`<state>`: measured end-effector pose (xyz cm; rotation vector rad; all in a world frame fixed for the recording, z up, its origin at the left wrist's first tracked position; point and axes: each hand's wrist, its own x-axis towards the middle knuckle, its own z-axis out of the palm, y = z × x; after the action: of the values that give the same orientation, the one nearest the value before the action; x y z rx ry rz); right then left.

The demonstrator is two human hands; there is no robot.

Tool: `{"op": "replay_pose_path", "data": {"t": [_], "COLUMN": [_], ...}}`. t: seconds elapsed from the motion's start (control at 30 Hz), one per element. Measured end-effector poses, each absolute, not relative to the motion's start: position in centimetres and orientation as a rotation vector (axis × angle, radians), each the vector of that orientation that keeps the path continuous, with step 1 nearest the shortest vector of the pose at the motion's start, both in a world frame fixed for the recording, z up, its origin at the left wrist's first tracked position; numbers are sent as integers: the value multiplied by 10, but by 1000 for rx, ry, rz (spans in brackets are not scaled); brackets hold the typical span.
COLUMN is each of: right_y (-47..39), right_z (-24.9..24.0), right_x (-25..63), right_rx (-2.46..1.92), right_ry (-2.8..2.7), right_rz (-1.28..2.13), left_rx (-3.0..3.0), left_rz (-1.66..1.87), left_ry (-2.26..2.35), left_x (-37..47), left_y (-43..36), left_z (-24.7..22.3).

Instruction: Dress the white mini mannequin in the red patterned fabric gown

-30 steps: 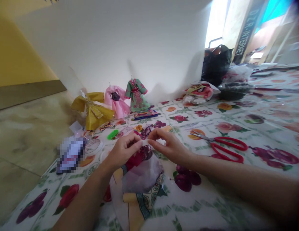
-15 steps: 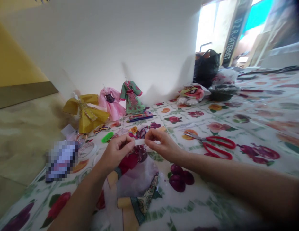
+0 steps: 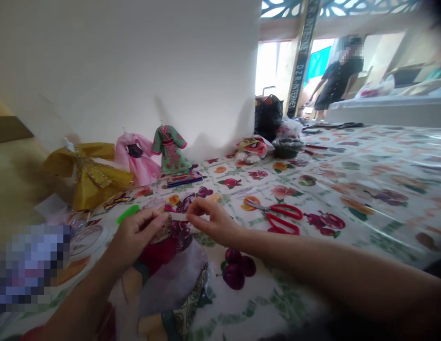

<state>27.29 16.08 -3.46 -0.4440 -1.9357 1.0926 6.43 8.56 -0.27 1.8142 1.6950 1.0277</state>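
Observation:
A short white strip (image 3: 178, 216) is stretched between my two hands. My left hand (image 3: 140, 229) pinches its left end, and my right hand (image 3: 209, 219) pinches the right end between thumb and fingers. Below the hands lies a dark red patterned cloth piece (image 3: 159, 252) with sheer white fabric (image 3: 174, 279) spread over and beside it. Scissors with red handles (image 3: 284, 209) rest on the flowered tablecloth to the right. A bright green object (image 3: 128, 213) lies just behind my left hand.
Small doll dresses in yellow (image 3: 95, 177), pink (image 3: 140, 158) and green (image 3: 170, 151) stand by the white wall. A clear tape roll (image 3: 87, 239) lies left. Bags and a dark bowl (image 3: 287, 149) sit at the back. A person (image 3: 339, 78) stands in the far background.
The view has turned to the right, so things appear further left and a person has come into sight. Both hands still hold the white strip.

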Motion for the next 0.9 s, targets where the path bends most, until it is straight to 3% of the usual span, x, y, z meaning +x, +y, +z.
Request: {"op": "replay_pose_path", "data": {"t": [0.43, 0.9], "right_y": [187, 184], "right_z": [-42, -45], "right_x": [274, 274], "right_rx": [-569, -627], "right_ry": [-1818, -1862], "right_rz": [1064, 1110], "left_rx": [2196, 2254], "left_rz": [390, 301], "left_ry": [1912, 1911], "left_x": [60, 51], "left_y": [85, 86], "left_z": [-4, -5]}}
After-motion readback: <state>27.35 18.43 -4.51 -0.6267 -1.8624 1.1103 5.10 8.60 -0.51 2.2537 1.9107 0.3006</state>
